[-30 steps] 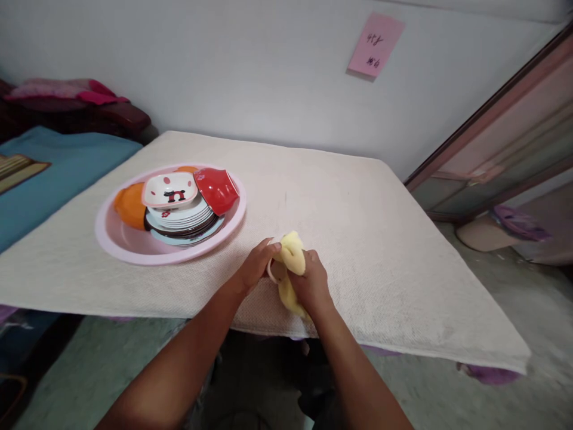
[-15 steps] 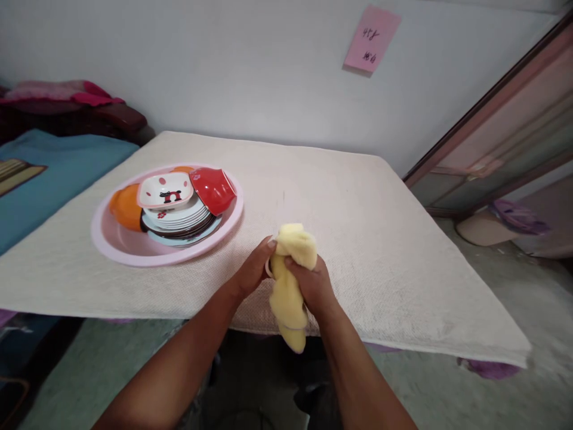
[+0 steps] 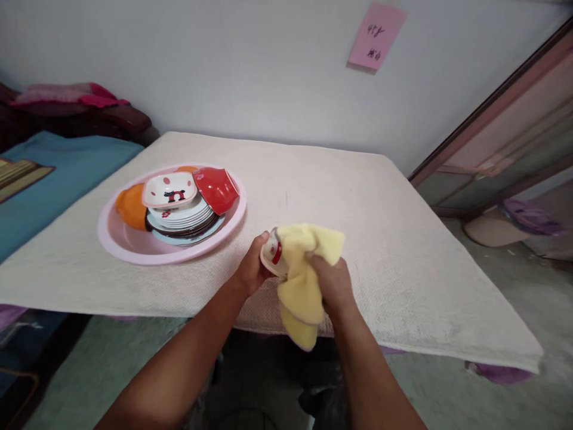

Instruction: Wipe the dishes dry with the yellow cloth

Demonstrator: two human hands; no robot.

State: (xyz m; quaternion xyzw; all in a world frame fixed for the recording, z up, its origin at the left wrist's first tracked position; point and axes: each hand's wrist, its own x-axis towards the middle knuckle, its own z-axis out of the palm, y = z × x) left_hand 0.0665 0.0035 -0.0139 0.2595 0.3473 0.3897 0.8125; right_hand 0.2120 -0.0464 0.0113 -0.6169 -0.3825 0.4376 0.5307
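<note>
My left hand [image 3: 251,272] grips a small white dish with a red mark [image 3: 271,256] by its left rim, over the near edge of the table. My right hand [image 3: 332,283] is closed on a yellow cloth [image 3: 304,280], pressed against the dish; the cloth drapes over most of it and hangs down below the table edge.
A pink basin [image 3: 129,243] on the cream-covered table [image 3: 380,251] holds a stack of plates [image 3: 183,220], a square white dish [image 3: 169,190], a red bowl [image 3: 216,188] and an orange bowl [image 3: 131,207]. A blue-covered bed [image 3: 58,173] lies left. A pink note [image 3: 376,36] hangs on the wall.
The cloth has spread out over the dish and shifted right. The dish's white rim with its red mark has come into sight beside my left hand.
</note>
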